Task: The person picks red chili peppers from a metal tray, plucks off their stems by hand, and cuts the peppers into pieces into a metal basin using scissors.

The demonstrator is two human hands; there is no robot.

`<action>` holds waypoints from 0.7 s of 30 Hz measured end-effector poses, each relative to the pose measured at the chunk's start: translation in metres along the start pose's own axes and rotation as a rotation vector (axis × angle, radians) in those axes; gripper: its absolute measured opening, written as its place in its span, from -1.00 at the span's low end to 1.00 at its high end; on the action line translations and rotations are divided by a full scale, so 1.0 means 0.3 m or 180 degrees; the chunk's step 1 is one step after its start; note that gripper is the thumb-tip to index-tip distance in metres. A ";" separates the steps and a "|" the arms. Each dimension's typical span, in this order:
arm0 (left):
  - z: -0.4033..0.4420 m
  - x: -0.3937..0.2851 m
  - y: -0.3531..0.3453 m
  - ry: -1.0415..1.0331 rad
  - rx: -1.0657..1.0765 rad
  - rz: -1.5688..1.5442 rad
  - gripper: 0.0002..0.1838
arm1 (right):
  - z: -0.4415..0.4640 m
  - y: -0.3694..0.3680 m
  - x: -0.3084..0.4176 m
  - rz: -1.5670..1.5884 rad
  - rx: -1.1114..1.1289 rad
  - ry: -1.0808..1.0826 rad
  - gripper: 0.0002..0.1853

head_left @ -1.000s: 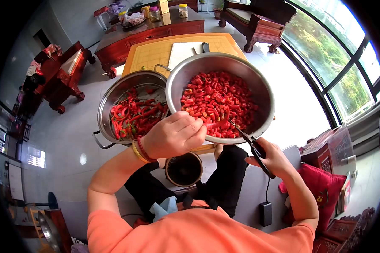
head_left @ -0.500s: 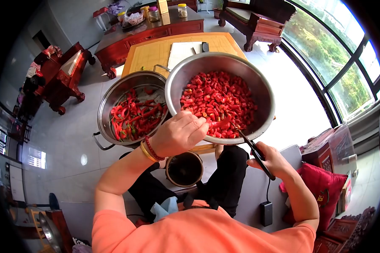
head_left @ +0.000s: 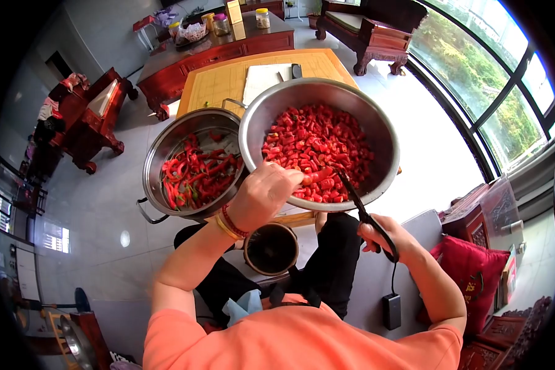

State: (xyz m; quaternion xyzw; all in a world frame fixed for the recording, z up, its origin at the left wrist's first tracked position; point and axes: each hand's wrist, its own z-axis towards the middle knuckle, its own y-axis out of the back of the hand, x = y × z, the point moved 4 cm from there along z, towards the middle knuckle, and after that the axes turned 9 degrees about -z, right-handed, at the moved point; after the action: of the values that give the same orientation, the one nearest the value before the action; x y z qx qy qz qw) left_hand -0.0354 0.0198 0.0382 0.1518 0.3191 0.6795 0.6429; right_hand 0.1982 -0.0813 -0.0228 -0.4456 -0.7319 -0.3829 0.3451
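My left hand pinches a red chili pepper over the near side of a wide steel basin. Chopped red chilies fill the bottom of that basin. In my right hand is a pair of black scissors, with its handles spread and its blades reaching over the basin's rim beside the pepper's end. To the left, a steel pot with side handles contains whole red chilies, some with green stems.
Behind the basin, a wooden table bears a white board. A dark round container stands between my legs. At right lie a red cushion and a black adapter on a cord. Carved furniture and a large window surround the area.
The scissors have moved up and inward to the pepper's end, and their handles have spread apart. My left hand has shifted slightly, and less of the pepper sticks out from its fingers.
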 end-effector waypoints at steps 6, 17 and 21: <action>-0.003 -0.014 -0.020 0.0403 -0.0290 -0.0310 -0.70 | -0.016 -0.048 -0.005 0.0102 0.0486 0.0271 -0.30; 0.014 -0.039 -0.056 0.0555 -0.0243 -0.0299 -0.77 | -0.022 -0.061 0.041 0.0147 0.0088 0.0206 -0.58; 0.000 -0.013 -0.074 0.0577 -0.0370 -0.0239 -0.78 | -0.022 -0.059 0.028 0.0287 0.0077 0.0102 -0.57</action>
State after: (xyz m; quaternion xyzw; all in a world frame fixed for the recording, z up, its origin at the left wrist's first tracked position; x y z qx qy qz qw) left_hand -0.0177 0.0152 0.0251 0.0401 0.3415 0.6833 0.6441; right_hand 0.1800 -0.0893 -0.0171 -0.4677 -0.7100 -0.3653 0.3790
